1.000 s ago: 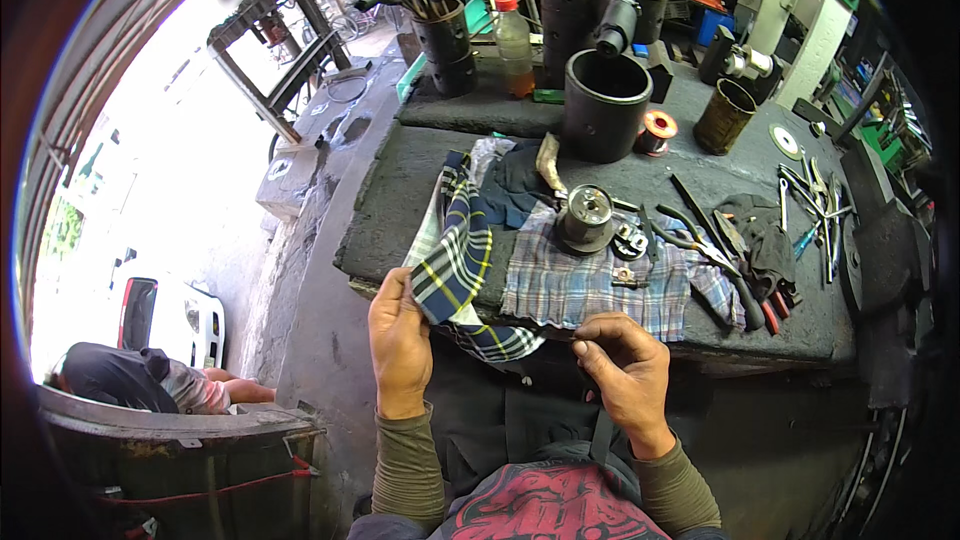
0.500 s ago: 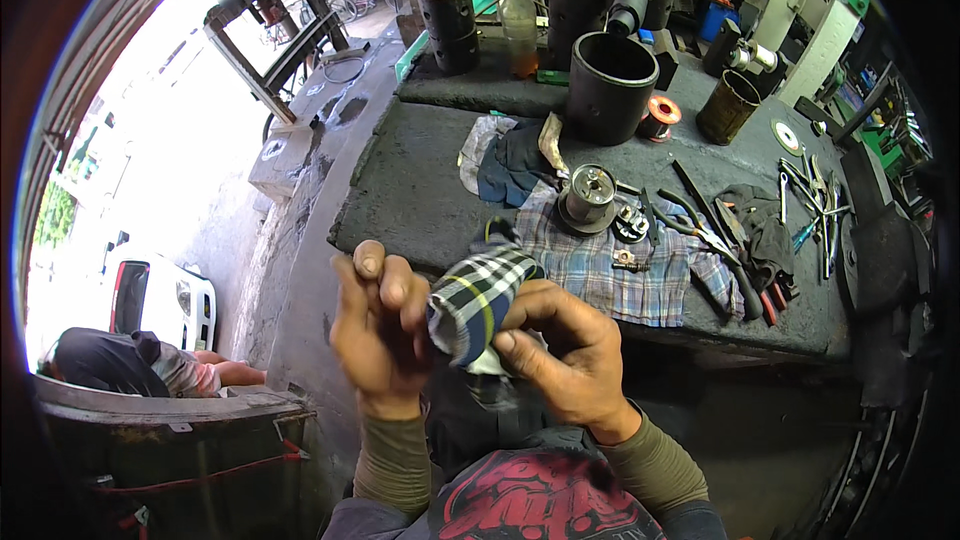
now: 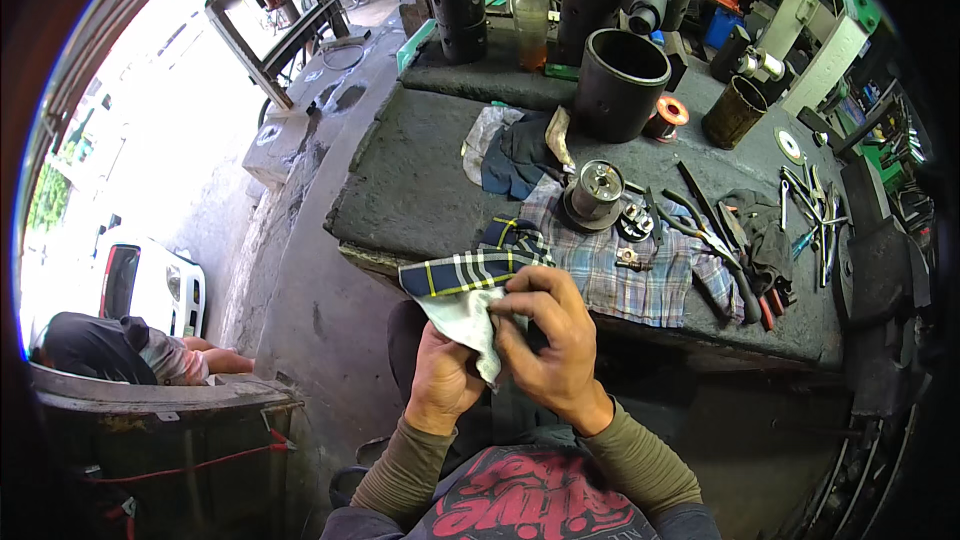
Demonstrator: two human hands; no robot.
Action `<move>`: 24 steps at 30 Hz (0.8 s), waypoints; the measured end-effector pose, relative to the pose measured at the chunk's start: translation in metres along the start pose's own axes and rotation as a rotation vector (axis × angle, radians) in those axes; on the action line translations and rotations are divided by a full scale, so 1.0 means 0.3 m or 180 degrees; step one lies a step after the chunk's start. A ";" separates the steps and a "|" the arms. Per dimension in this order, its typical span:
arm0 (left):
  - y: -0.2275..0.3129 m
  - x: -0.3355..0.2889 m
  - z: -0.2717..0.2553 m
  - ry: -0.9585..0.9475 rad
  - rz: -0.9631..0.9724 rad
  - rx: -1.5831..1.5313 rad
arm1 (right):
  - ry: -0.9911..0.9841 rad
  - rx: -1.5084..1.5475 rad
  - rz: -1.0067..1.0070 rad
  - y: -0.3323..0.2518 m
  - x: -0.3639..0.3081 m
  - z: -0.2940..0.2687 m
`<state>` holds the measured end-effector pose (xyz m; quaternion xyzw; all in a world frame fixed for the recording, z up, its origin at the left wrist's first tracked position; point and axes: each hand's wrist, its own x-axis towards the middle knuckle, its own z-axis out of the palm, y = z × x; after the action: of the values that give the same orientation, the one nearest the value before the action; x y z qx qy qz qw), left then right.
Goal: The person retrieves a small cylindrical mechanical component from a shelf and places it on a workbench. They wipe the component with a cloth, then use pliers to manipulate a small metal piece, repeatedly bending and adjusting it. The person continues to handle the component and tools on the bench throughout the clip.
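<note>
In front of the bench edge I hold a dark plaid cloth (image 3: 455,272) with yellow and white lines; its pale underside is folded outward. My left hand (image 3: 443,380) grips it from below, with most fingertips hidden behind the fabric. My right hand (image 3: 548,340) pinches the cloth's right side, thumb and fingers closed. Just beyond, a faded blue plaid rag (image 3: 650,290) lies on the bench. On it stand a round metal part with a wide flange (image 3: 597,190), a small round part (image 3: 635,222) and a little brass-coloured piece (image 3: 630,260).
Pliers (image 3: 700,230) and several wrenches (image 3: 822,210) lie on the bench (image 3: 400,190) at right. Behind stand a black metal cylinder (image 3: 622,90), a wire spool (image 3: 668,116), a rusty can (image 3: 735,115) and a red-capped bottle (image 3: 530,25). A person (image 3: 120,350) bends over at far left.
My left hand, open and apart before, now holds the cloth from below. The cloth has gone from bunched to spread, showing its pale side. The view has shifted slightly.
</note>
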<state>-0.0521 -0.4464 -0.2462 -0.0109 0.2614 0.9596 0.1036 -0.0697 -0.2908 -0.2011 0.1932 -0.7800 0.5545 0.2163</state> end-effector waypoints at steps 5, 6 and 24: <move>-0.025 -0.024 -0.031 0.0082 0.0071 0.0340 | -0.0373 0.0294 0.0288 -0.018 -0.050 -0.039; -0.025 -0.032 -0.063 0.0051 0.0061 0.0373 | -0.0540 0.0778 0.0577 -0.028 -0.049 -0.062; 0.000 -0.067 0.020 0.0248 0.0001 0.1151 | -0.0147 0.0437 0.1041 -0.038 -0.025 -0.026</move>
<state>-0.0324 -0.4472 -0.2394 -0.0292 0.4335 0.8958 0.0935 -0.0562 -0.2866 -0.1941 0.0908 -0.7661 0.6296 0.0916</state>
